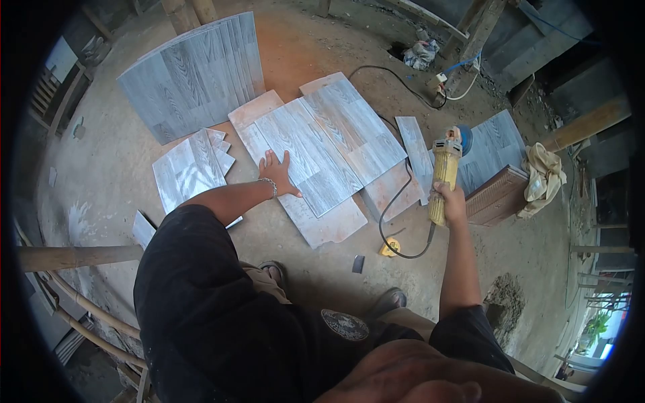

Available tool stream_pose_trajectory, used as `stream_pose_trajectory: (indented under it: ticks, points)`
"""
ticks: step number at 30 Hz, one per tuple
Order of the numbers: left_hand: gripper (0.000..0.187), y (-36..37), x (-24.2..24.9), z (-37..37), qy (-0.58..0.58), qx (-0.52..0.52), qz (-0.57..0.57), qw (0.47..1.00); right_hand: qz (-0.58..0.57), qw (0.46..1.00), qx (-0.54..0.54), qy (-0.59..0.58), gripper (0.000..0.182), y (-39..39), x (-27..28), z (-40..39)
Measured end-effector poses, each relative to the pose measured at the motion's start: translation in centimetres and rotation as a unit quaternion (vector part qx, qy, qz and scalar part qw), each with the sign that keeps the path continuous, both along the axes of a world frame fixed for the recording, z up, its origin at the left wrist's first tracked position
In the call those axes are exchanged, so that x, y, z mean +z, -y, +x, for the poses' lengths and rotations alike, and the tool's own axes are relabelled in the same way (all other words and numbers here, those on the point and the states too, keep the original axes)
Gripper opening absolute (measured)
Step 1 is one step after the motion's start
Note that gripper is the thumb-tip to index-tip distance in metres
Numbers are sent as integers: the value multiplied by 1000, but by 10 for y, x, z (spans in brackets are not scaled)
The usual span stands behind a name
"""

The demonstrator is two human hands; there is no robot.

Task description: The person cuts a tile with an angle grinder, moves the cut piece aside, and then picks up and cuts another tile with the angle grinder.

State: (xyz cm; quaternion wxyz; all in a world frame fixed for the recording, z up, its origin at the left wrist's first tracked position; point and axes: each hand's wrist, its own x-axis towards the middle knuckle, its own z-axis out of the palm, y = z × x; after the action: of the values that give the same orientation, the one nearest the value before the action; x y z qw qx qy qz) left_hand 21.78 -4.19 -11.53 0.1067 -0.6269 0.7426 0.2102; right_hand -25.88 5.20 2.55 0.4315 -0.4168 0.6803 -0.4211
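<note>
My left hand (279,173) lies with spread fingers on the left edge of a grey wood-patterned tile (312,164), which rests on other tiles on the floor. A second such tile (356,127) lies beside it to the right. In my right hand (449,200) is a yellow angle grinder (444,168), its fingers wrapped round the body. The grinder's blue disc (465,140) points away from me, over the floor near a narrow tile strip (414,151). A black cord (381,225) runs from the grinder's lower end.
Upright tiles (195,74) lean at the back left, with cut tile pieces (191,168) below them. A yellow tape measure (389,247) lies near my feet. A cloth (543,176) hangs over a tile box (497,196) at right. The floor has a hole (496,314).
</note>
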Motion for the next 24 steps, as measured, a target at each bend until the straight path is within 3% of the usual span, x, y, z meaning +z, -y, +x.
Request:
stream_pose_trajectory:
  ticks: [9, 13, 15, 16, 17, 19, 20, 24]
  points:
    - [156, 25, 7, -19, 20, -20, 24, 999, 7, 1000, 1, -6, 34, 4, -10, 4]
    - [150, 25, 38, -30, 46, -16, 68, 997, 19, 1000, -9, 11, 35, 3, -1, 12]
    - [141, 33, 36, -40, 60, -6, -27, 998, 16, 1000, -14, 5, 35, 2, -3, 12]
    - [122, 31, 42, -47, 57, -43, -76, 995, 7, 1000, -17, 0, 35, 1, -4, 13]
    - [122, 39, 32, -53, 54, -45, -76, 995, 7, 1000, -19, -2, 35, 1, -4, 13]
    - [101, 69, 5, -69, -70, -155, -113, 979, 13, 1000, -18, -9, 35, 0, -5, 13]
    - [80, 78, 10, -79, -70, -188, -113, 973, 14, 1000, -23, -10, 35, -1, -3, 14]
    - [72, 104, -3, -95, -79, -264, -145, 950, 17, 999, -28, -14, 36, -4, 13, 29]
